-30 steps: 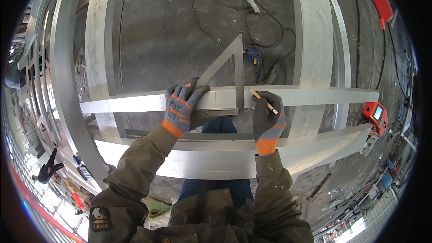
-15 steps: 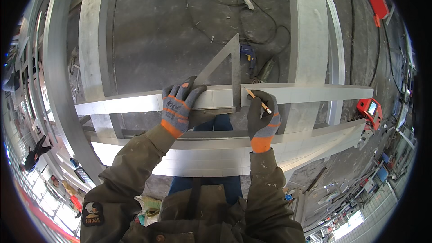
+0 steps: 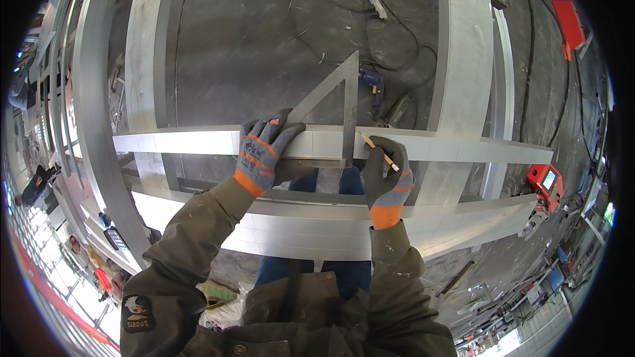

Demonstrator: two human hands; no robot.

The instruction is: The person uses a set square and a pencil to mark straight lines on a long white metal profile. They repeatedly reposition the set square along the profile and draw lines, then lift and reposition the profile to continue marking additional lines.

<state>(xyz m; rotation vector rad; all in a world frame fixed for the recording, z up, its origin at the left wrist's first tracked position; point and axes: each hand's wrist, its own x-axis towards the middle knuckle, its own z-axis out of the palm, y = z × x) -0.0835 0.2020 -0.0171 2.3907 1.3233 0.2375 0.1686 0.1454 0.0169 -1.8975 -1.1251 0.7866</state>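
Observation:
A triangular metal set square (image 3: 350,102) lies across a long silver metal bar (image 3: 456,146), its base along the bar's near edge and its tip beyond the far edge. My left hand (image 3: 266,149), in a grey and orange work glove, is closed over the bar and the left end of the square. In my gloved right hand (image 3: 387,175) a wooden pencil (image 3: 380,151) is pinched, its point at the bar just right of the square's upright edge. Thin cross lines show on the bar. My left thumb is partly hidden underneath.
Wide metal beams (image 3: 465,53) run away under the bar on both sides. Nearer me lies a second, broader bar (image 3: 317,225). On the floor beyond are a blue drill (image 3: 372,86), a green power tool (image 3: 398,111) and a power strip (image 3: 375,2). A red device (image 3: 545,178) stands right.
The whole view has shifted slightly, moving the scene a little to the right. Both hands, the square and the pencil keep nearly the same places on the bar.

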